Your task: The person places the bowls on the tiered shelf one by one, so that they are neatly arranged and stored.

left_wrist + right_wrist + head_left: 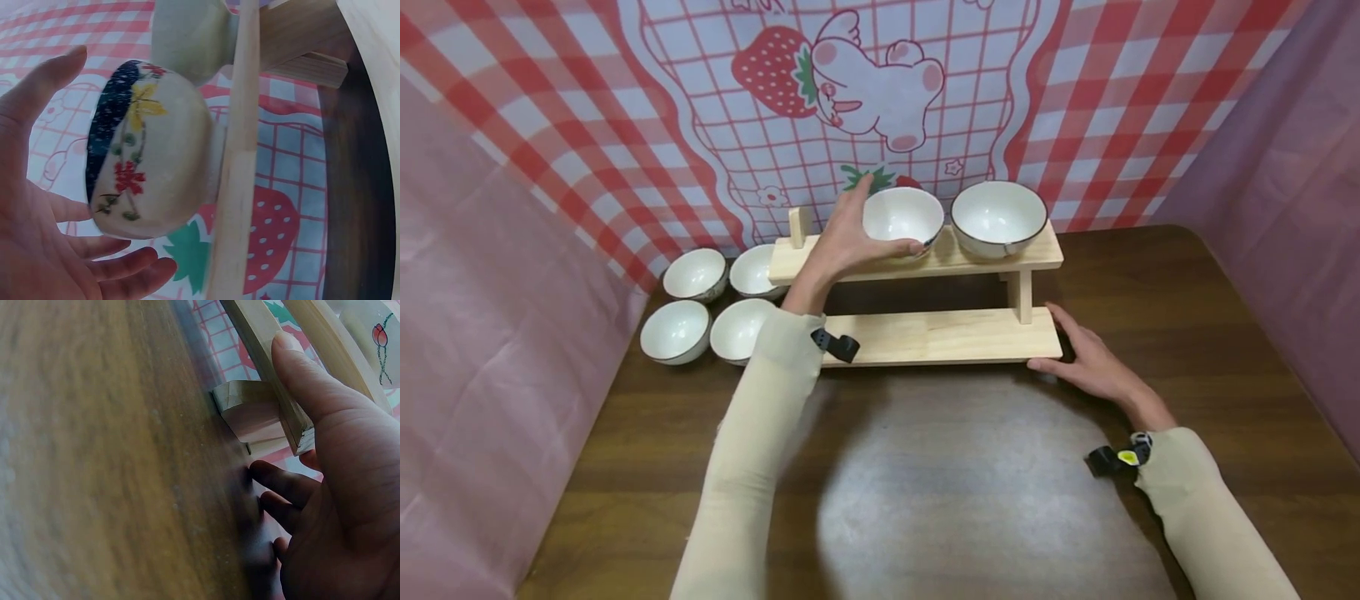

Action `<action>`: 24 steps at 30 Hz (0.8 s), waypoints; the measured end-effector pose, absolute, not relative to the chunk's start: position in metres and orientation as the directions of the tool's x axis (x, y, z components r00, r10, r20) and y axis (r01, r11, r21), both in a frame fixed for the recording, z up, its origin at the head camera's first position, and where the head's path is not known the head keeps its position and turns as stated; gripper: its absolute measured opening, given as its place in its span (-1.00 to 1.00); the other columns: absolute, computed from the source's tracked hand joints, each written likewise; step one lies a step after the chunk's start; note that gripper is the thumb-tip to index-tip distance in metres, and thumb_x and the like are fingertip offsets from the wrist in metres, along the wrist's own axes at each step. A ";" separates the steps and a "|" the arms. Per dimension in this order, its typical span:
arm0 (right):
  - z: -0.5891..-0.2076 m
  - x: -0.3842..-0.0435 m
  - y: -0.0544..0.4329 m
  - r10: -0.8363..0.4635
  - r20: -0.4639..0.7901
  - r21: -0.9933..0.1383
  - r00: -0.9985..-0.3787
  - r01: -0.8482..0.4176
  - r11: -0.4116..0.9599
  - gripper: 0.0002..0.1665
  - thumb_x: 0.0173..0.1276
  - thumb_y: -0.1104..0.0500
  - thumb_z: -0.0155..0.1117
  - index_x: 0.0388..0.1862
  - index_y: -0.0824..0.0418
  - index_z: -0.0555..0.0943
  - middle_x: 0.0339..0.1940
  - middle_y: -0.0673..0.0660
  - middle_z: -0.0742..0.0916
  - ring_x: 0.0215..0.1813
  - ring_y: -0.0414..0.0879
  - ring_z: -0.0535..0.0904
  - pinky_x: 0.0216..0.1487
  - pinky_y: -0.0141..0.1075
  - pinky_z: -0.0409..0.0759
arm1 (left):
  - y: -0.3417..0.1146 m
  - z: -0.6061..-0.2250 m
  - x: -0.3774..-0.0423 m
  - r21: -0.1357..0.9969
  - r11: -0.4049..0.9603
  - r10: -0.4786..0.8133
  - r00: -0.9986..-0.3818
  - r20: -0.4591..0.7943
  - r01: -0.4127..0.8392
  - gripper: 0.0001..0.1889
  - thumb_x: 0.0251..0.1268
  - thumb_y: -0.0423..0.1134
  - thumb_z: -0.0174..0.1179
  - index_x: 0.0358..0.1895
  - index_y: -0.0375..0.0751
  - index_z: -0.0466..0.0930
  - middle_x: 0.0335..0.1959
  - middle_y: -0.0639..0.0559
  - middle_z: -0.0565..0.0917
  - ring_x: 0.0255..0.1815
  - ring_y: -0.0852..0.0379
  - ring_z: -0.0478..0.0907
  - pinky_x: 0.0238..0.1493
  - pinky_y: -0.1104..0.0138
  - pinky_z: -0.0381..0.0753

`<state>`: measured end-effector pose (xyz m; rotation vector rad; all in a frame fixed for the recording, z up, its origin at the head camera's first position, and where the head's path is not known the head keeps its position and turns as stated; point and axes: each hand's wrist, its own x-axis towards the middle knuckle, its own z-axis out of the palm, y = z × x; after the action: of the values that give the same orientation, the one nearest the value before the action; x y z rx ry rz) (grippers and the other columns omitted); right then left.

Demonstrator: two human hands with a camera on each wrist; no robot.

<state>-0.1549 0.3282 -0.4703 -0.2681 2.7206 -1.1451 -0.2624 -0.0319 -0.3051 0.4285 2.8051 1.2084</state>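
The left grip (848, 237) is spread around the flowered bowl (903, 215), the thumb being laid along its near side and the fingers passed up its far left; no firm pinch is shown, and whether the wall is pressed cannot be told. The bowl is borne on the upper shelf (1045, 250) of the wooden rack (1020, 297), mouth up, its foot seemingly met by the board. By the right grip (1097, 367), the right end of the lower shelf (932, 337) is pinched between thumb at the front edge and fingers at the back.

Most seems to turn on the bowl's place directly within the left grip, the nearer by far, while the rack's long axis is run from left to right between both arms. Just right of that bowl, a second bowl (999, 218) is set on the same shelf (a narrow gap is left between the rims). Beyond the rack's left end, four more bowls (676, 332) are grouped in two rows on the brown surface (940, 467), and the far side is closed off by a red-checked cloth (1097, 108)
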 end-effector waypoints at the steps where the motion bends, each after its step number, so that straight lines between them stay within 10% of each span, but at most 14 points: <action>1: -0.471 -0.155 0.328 -0.232 -0.094 -0.718 -0.968 -0.096 0.689 0.23 0.31 -0.09 0.41 0.66 0.18 -0.16 0.61 0.45 0.15 0.56 0.45 0.09 0.43 0.42 0.12 | -0.033 -0.304 -0.261 0.720 0.654 0.273 -0.960 0.060 0.231 0.27 -0.10 0.16 0.55 0.65 0.06 -0.13 0.62 -0.17 0.06 0.51 -0.16 0.25 0.43 -0.11 0.40; 10: -0.470 -0.155 0.328 -0.239 -0.078 -0.727 -0.968 -0.108 0.678 0.22 0.30 -0.07 0.42 0.66 0.19 -0.13 0.60 0.45 0.17 0.56 0.44 0.10 0.42 0.42 0.13 | -0.059 -0.296 -0.245 0.724 0.651 0.254 -0.964 0.076 0.229 0.23 -0.04 0.17 0.51 0.65 0.14 -0.15 0.68 -0.04 -0.06 0.68 -0.06 -0.08 0.57 -0.16 0.11; 24: -0.471 -0.155 0.328 -0.240 -0.092 -0.724 -0.966 -0.101 0.682 0.22 0.31 -0.07 0.42 0.66 0.18 -0.15 0.61 0.44 0.16 0.56 0.43 0.09 0.44 0.43 0.10 | -0.105 -0.289 -0.230 0.757 0.593 0.205 -0.961 0.188 0.275 0.16 0.03 0.04 0.49 0.64 0.07 -0.11 0.59 -0.16 0.14 0.50 -0.17 0.22 0.41 -0.13 0.37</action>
<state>-0.1553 0.3285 -0.4705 -0.2779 2.7138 -1.1524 -0.2302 -0.1052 -0.2885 0.4335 2.8753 1.3893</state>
